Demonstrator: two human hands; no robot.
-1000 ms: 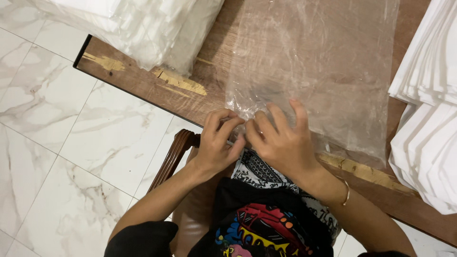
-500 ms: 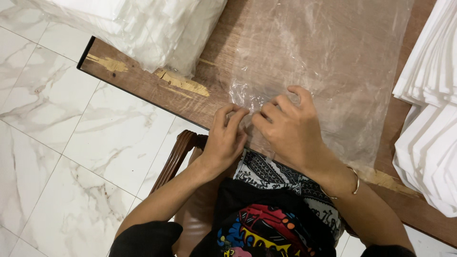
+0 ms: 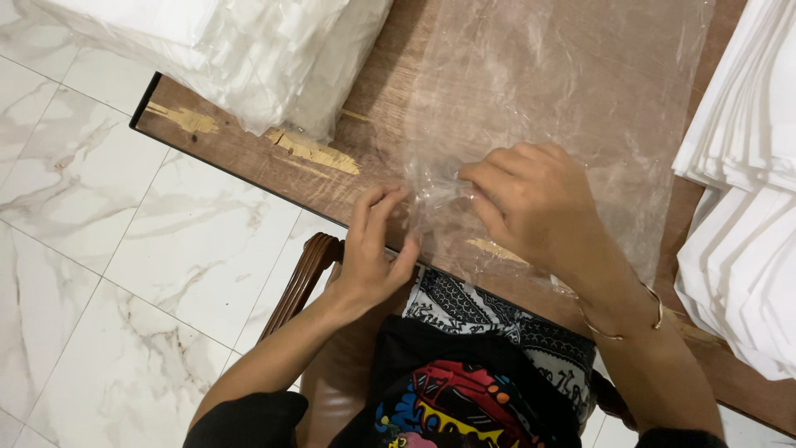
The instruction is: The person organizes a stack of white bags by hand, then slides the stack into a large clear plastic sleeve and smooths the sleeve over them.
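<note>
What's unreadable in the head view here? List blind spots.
- Right hand: fingertips curl under, hiding their grip on the clear plastic bag.
- Bag opening: wrinkled film near the left hand; cannot tell if it is open.
- Stacks of white folded sheets: cut off by the right edge.
- White plastic-wrapped bundle: cut off at the top.

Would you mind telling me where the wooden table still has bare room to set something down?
A bare strip of the wooden table runs along its near edge, between the bagged white pile and the clear plastic bag. Elsewhere is crowded: both hands work at the bag's near edge, and white stacks fill the right side.
</note>
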